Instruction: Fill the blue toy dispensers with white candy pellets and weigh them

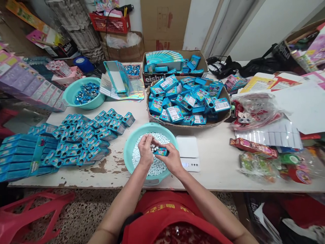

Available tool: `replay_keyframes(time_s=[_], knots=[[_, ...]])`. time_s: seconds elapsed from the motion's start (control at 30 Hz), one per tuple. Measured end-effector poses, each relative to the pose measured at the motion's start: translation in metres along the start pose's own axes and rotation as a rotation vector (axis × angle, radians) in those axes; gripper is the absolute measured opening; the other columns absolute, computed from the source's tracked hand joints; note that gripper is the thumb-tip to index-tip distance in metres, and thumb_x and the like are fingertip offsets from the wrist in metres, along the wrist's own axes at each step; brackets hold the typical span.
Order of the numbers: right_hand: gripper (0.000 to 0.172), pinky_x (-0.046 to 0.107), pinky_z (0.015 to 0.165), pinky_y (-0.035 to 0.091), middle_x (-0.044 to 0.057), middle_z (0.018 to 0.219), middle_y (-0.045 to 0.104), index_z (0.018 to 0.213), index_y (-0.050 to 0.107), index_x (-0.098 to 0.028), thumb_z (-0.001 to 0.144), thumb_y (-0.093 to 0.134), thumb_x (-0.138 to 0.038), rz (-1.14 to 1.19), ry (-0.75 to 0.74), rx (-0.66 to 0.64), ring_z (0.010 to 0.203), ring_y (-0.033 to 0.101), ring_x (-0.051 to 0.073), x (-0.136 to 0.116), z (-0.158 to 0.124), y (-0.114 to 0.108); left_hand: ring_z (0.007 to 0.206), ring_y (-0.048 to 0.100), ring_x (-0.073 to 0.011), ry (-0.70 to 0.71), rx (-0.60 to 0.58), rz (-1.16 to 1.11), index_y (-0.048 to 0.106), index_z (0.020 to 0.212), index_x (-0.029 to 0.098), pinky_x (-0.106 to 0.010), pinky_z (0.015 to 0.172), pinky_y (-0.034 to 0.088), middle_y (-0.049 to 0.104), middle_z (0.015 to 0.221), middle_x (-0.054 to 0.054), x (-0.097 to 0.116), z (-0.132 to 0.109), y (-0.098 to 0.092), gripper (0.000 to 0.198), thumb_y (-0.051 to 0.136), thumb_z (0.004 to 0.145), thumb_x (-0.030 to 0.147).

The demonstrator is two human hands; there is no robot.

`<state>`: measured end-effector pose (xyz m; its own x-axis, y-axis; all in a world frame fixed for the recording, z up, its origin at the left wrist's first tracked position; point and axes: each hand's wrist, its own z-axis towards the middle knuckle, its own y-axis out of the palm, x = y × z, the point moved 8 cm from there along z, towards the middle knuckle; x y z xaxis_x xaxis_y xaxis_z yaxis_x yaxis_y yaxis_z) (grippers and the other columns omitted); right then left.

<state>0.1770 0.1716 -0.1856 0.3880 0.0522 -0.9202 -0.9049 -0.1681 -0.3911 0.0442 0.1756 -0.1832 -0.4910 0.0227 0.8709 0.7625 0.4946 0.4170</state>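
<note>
Left hand (145, 149): over teal bowl (129, 146), wrist bent, fingers pinched narrow at box end | Right hand (172, 158): over bowl, curled around my small blue box (160, 151), holding it level

The brown box (152, 80) says "eishu". A blue pack (156, 103) in the basket (162, 122) says "CARAMELO MACIZO".
</note>
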Motion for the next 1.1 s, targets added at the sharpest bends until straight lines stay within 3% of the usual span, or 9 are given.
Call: replay_keyframes(time_s=[0.3, 0.43, 0.53, 0.63, 0.7, 0.77, 0.83, 0.93, 1.1], knots=[[0.032, 0.037, 0.084, 0.047, 0.003, 0.090, 0.062, 0.092, 0.067, -0.023, 0.062, 0.077, -0.021, 0.041, 0.010, 0.037, 0.091, 0.058, 0.022, 0.001, 0.004, 0.003, 0.044, 0.051, -0.0088, 0.005, -0.041, 0.028, 0.055, 0.071, 0.018, -0.022, 0.048, 0.041, 0.058, 0.058, 0.001, 0.005, -0.002, 0.006, 0.028, 0.063, 0.074, 0.044], [0.033, 0.037, 0.086, 0.047, 0.004, 0.094, 0.062, 0.095, 0.068, -0.024, 0.064, 0.077, -0.026, 0.094, 0.001, 0.035, 0.094, 0.059, 0.022, 0.007, 0.004, -0.006, 0.042, 0.045, -0.0087, 0.083, 0.019, 0.087, 0.056, 0.073, 0.019, -0.024, 0.049, 0.040, 0.055, 0.056, 0.002, 0.011, 0.013, -0.024, 0.028, 0.058, 0.077, 0.046], [0.033, 0.037, 0.087, 0.047, 0.004, 0.096, 0.062, 0.096, 0.068, -0.024, 0.065, 0.077, -0.030, 0.145, -0.011, 0.056, 0.095, 0.059, 0.022, 0.010, 0.000, -0.022, 0.061, 0.057, -0.0167, 0.048, 0.057, 0.499, 0.058, 0.071, 0.020, -0.030, 0.063, 0.046, 0.060, 0.065, -0.003, -0.004, 0.027, -0.065, 0.026, 0.055, 0.078, 0.045], [0.034, 0.037, 0.086, 0.047, 0.004, 0.097, 0.062, 0.096, 0.068, -0.024, 0.065, 0.078, -0.033, 0.195, -0.009, 0.073, 0.095, 0.059, 0.022, 0.014, -0.003, -0.033, 0.103, 0.055, -0.0305, -0.038, 0.046, 1.171, 0.064, 0.086, 0.020, -0.044, 0.088, 0.042, 0.064, 0.101, -0.013, -0.037, 0.028, -0.093, 0.019, 0.060, 0.075, 0.035], [0.036, 0.037, 0.085, 0.048, 0.005, 0.097, 0.061, 0.097, 0.068, -0.024, 0.065, 0.078, -0.036, 0.210, 0.009, 0.083, 0.095, 0.059, 0.022, 0.017, -0.004, -0.033, 0.117, 0.045, -0.0372, -0.080, 0.055, 1.497, 0.062, 0.104, 0.018, -0.052, 0.094, 0.036, 0.056, 0.120, -0.018, -0.057, 0.019, -0.096, 0.033, 0.058, 0.077, 0.036], [0.037, 0.038, 0.085, 0.048, 0.005, 0.095, 0.062, 0.096, 0.068, -0.023, 0.064, 0.078, -0.038, 0.197, 0.039, 0.083, 0.094, 0.060, 0.022, 0.021, -0.005, -0.030, 0.119, 0.042, -0.0395, -0.092, 0.059, 1.631, 0.058, 0.113, 0.016, -0.053, 0.092, 0.036, 0.052, 0.124, -0.021, -0.074, 0.009, -0.088, 0.040, 0.053, 0.081, 0.040], [0.038, 0.038, 0.084, 0.048, 0.005, 0.093, 0.062, 0.095, 0.068, -0.022, 0.063, 0.078, -0.040, 0.176, 0.073, 0.081, 0.091, 0.060, 0.022, 0.025, -0.007, -0.028, 0.115, 0.046, -0.0370, -0.095, 0.033, 1.580, 0.060, 0.107, 0.018, -0.049, 0.089, 0.039, 0.055, 0.117, -0.019, -0.088, 0.002, -0.074, 0.034, 0.052, 0.082, 0.039], [0.040, 0.037, 0.080, 0.049, 0.004, 0.092, 0.060, 0.096, 0.068, -0.022, 0.063, 0.078, -0.042, 0.162, 0.098, 0.123, 0.088, 0.059, 0.022, 0.025, -0.010, -0.035, 0.101, 0.054, -0.0301, -0.150, 0.052, 1.163, 0.061, 0.079, 0.021, -0.040, 0.084, 0.042, 0.061, 0.092, -0.010, -0.101, 0.003, -0.069, 0.014, 0.063, 0.073, 0.033], [0.040, 0.035, 0.076, 0.050, 0.004, 0.090, 0.059, 0.098, 0.068, -0.022, 0.065, 0.076, -0.043, 0.096, 0.090, 0.170, 0.086, 0.059, 0.021, 0.015, -0.015, -0.054, 0.064, 0.055, -0.0162, -0.238, 0.096, 0.704, 0.049, 0.062, 0.019, -0.026, 0.059, 0.043, 0.052, 0.062, 0.000, -0.093, 0.012, -0.076, 0.030, 0.061, 0.070, 0.045]])
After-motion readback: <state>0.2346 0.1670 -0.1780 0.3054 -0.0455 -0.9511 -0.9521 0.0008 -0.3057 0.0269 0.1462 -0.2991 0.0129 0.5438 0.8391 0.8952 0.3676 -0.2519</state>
